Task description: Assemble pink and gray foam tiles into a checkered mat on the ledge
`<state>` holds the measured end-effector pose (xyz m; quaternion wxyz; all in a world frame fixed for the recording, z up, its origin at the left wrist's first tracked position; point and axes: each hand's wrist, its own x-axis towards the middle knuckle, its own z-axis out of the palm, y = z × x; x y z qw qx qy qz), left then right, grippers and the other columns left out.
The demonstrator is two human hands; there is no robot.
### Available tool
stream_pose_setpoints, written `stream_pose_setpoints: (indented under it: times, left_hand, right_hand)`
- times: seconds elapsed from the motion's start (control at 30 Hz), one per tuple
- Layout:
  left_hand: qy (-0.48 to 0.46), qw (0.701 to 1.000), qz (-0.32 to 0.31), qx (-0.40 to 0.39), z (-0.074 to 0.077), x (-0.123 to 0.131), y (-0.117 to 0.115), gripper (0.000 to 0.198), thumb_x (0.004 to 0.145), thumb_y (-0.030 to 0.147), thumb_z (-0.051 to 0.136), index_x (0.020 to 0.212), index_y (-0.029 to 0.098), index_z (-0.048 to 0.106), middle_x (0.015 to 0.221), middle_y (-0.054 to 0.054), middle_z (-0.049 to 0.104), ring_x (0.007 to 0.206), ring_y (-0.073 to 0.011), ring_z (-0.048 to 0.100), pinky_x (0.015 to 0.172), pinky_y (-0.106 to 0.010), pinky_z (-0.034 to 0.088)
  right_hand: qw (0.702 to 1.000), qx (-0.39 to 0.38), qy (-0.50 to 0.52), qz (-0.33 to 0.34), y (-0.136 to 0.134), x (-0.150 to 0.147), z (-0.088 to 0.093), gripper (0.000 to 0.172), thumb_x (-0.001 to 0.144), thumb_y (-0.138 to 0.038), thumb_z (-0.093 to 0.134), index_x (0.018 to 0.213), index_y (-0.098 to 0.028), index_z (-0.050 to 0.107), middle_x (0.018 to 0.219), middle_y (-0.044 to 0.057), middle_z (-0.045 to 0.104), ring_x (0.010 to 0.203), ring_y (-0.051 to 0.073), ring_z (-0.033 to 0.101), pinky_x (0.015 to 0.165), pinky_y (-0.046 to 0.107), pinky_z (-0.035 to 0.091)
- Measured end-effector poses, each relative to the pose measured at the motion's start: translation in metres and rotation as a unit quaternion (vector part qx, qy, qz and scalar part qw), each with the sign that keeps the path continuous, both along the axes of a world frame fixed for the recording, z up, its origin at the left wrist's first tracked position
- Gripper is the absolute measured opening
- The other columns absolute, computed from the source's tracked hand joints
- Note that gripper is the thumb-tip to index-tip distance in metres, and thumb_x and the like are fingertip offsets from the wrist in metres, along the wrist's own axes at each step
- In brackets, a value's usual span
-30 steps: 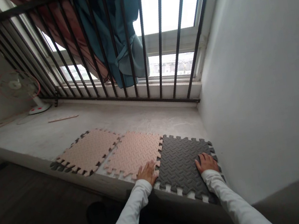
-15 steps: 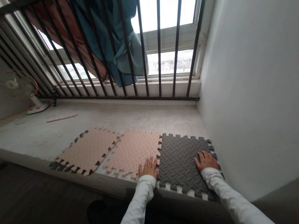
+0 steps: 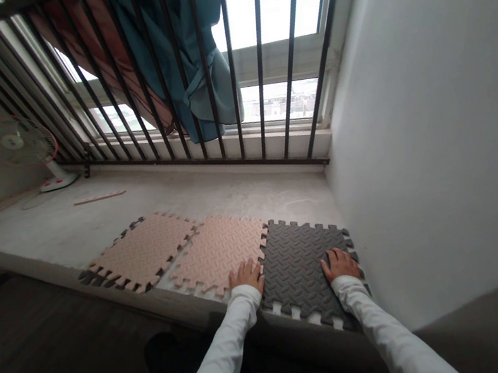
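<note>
My left hand [image 3: 246, 277] lies flat, fingers stretched out, on the near right corner of a pink foam mat tile [image 3: 224, 249]. On the right part of a dark grey foam mat tile [image 3: 295, 268] rests my right hand [image 3: 340, 263], its fingers spread. The pink and grey tiles meet along their toothed edges, just beside my left hand. Further left is a beige-pink tile [image 3: 144, 250] with dark tile edges showing beneath it; a narrow gap separates most of it from the middle tile.
The tiles lie on a pale concrete ledge [image 3: 288, 189] with a drop at its near side. A white wall [image 3: 425, 149] bounds it on the right, a dark metal railing [image 3: 206, 162] behind. A fan [image 3: 54, 176] and a thin pinkish strip [image 3: 100, 197] are on the left.
The view has shifted slightly, so everything sits a little further left. Both hands stay on the tiles, and the tiles keep their arrangement.
</note>
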<state>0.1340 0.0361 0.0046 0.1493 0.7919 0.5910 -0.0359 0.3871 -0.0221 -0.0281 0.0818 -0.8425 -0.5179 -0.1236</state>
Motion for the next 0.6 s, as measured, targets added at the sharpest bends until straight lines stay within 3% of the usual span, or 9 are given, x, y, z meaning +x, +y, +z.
stream_pose_setpoints:
  times: [0.13, 0.2, 0.33, 0.47, 0.6]
  left_hand:
    - [0.002, 0.999, -0.044, -0.001, 0.013, 0.011, 0.017, 0.036, 0.077, 0.034, 0.033, 0.105, 0.027, 0.055, 0.13, 0.0, 0.038, 0.122, -0.0233, 0.024, 0.096, -0.049, 0.023]
    - [-0.002, 0.997, -0.073, 0.011, 0.016, 0.018, 0.031, 0.034, 0.077, 0.029, 0.036, 0.106, 0.026, 0.054, 0.129, -0.001, 0.04, 0.122, -0.0203, 0.024, 0.099, -0.043, 0.022]
    - [0.004, 0.996, -0.082, 0.033, 0.016, 0.034, 0.067, 0.042, 0.075, 0.02, 0.04, 0.116, 0.027, 0.044, 0.127, -0.001, 0.041, 0.118, -0.0158, 0.03, 0.097, -0.034, 0.026]
    - [0.028, 0.996, -0.078, 0.042, 0.014, 0.047, 0.098, 0.028, 0.074, 0.024, 0.042, 0.097, 0.027, 0.058, 0.112, -0.003, 0.052, 0.108, -0.0186, 0.041, 0.083, -0.031, 0.036]
    - [0.026, 0.995, -0.083, 0.052, 0.009, 0.053, 0.105, 0.027, 0.077, 0.026, 0.038, 0.089, 0.027, 0.061, 0.11, -0.001, 0.052, 0.108, -0.0178, 0.039, 0.082, -0.029, 0.036]
  right_hand:
    - [1.0, 0.01, -0.011, 0.005, 0.001, 0.001, -0.004, 0.033, 0.075, -0.033, 0.045, 0.1, -0.017, 0.057, 0.108, 0.009, 0.054, 0.099, 0.021, 0.043, 0.08, 0.032, 0.031]
    - [1.0, 0.015, -0.016, 0.006, 0.001, 0.003, -0.007, 0.033, 0.075, -0.034, 0.044, 0.1, -0.016, 0.057, 0.108, 0.009, 0.054, 0.098, 0.021, 0.044, 0.08, 0.032, 0.031]
    - [0.999, 0.031, -0.027, 0.012, 0.001, 0.005, -0.014, 0.034, 0.076, -0.034, 0.04, 0.101, -0.016, 0.056, 0.11, 0.009, 0.053, 0.1, 0.021, 0.042, 0.082, 0.033, 0.03]
    - [0.999, 0.028, -0.022, 0.012, 0.001, 0.005, -0.017, 0.033, 0.076, -0.033, 0.04, 0.1, -0.018, 0.056, 0.111, 0.008, 0.053, 0.101, 0.021, 0.041, 0.083, 0.033, 0.029]
    - [0.999, 0.027, -0.019, 0.002, 0.0, 0.002, -0.012, 0.032, 0.076, -0.032, 0.04, 0.1, -0.019, 0.055, 0.111, 0.008, 0.053, 0.102, 0.021, 0.041, 0.083, 0.034, 0.028]
